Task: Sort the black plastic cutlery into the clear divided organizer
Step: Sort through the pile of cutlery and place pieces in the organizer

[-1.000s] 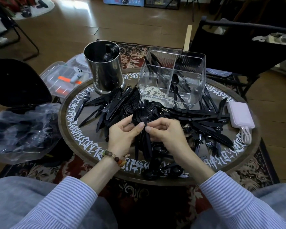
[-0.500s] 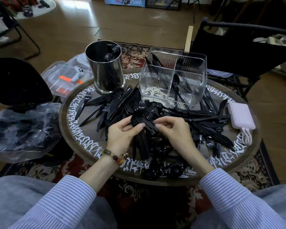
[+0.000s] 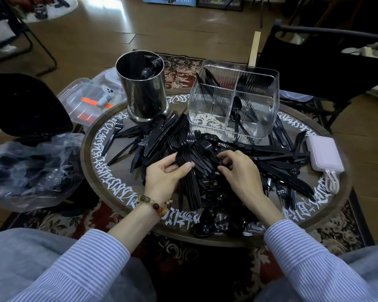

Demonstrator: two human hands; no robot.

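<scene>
We clamp our left hand (image 3: 165,173) round a bundle of black forks (image 3: 189,171), keeping them aligned; our right hand (image 3: 238,168), fingers curled, picks in the cutlery pile (image 3: 271,160). The clear organizer (image 3: 234,99) stands beyond our fingertips, nearly empty.

The right hand (image 3: 238,171) now sits further right than a second ago, away from the left hand (image 3: 164,173), its curled fingertips digging into the loose cutlery pile (image 3: 260,158). The left hand now holds the bundle of forks (image 3: 189,171) alone, thumb across the stems. Whether the right hand pinches one piece is hard to tell.
</scene>
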